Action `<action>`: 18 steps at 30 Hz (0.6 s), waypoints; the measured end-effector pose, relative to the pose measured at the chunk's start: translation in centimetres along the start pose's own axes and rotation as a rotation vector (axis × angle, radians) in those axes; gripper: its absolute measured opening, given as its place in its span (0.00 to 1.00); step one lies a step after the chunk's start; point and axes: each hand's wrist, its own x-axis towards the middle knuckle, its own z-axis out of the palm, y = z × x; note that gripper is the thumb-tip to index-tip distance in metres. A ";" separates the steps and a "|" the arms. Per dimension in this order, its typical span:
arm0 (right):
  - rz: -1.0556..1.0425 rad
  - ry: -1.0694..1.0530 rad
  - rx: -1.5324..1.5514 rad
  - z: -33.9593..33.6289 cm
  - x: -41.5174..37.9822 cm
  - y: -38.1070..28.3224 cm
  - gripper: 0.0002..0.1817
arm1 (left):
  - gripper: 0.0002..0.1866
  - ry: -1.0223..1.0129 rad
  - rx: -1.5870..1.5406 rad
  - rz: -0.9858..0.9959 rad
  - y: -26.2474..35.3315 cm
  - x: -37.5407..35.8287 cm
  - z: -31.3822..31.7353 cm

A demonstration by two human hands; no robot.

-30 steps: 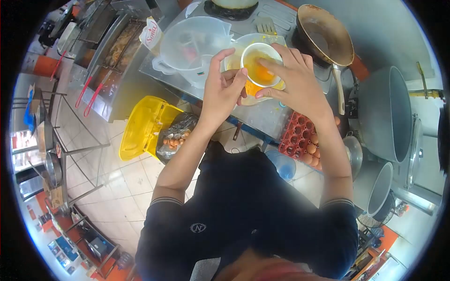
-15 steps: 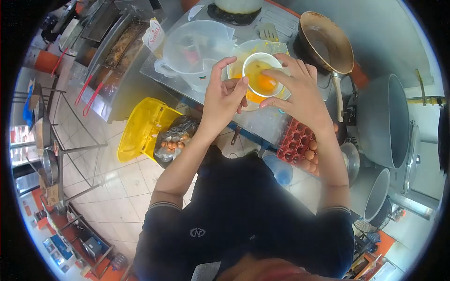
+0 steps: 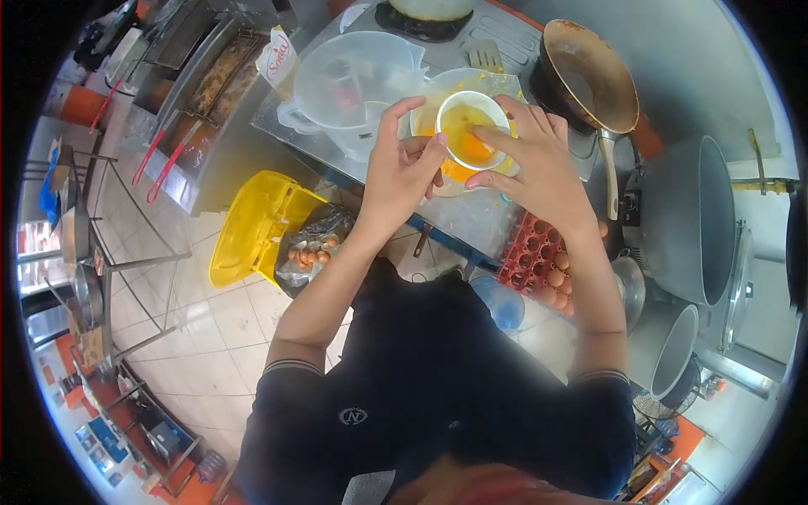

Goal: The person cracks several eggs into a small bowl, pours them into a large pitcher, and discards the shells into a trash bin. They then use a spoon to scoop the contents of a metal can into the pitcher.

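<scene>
A white cup [image 3: 443, 115] with a cracked raw egg [image 3: 476, 151] in it is held between my hands above a transparent bowl [image 3: 507, 84] with yellow egg in it. Against the cup's left side, my left hand [image 3: 402, 160] presses its thumb, its other fingers curled partly out of sight. From the right, my right hand [image 3: 543, 164] grips the cup, thumb low and fingers at the far rim. One right finger reaches inside to the yolk.
A large clear plastic jug [image 3: 353, 71] stands left of the bowl. A slotted spatula [image 3: 484, 55] and a frying pan [image 3: 589, 76] lie beyond. Near my right forearm is a red egg tray [image 3: 526, 252] with brown eggs. A yellow bin [image 3: 244, 240] holds eggshells.
The finger inside the cup has moved slightly, and the yolk looks more covered by it. Both hands keep their hold in nearly the same place.
</scene>
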 end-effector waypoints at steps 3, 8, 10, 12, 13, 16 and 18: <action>-0.022 0.018 -0.004 0.7 0.2 0.3 0.31 | 0.29 -0.003 0.038 0.019 0.1 0.5 -0.3; -0.031 0.077 -0.013 2.2 1.3 0.8 0.32 | 0.30 0.015 0.122 0.064 0.8 1.9 -1.2; -0.039 0.100 -0.012 2.7 1.8 1.1 0.32 | 0.30 0.010 0.119 0.068 1.2 2.4 -1.5; -0.063 0.125 -0.011 3.0 2.2 1.5 0.32 | 0.30 0.026 0.149 0.082 1.4 2.8 -1.8; -0.060 0.132 -0.009 3.2 2.4 1.6 0.32 | 0.30 0.023 0.156 0.083 1.5 3.1 -1.9; -0.068 0.156 -0.011 3.6 3.0 1.9 0.31 | 0.29 0.010 0.239 0.121 1.8 3.8 -2.2; -0.079 0.174 -0.022 4.0 3.3 2.2 0.32 | 0.29 0.039 0.299 0.122 2.1 4.1 -2.2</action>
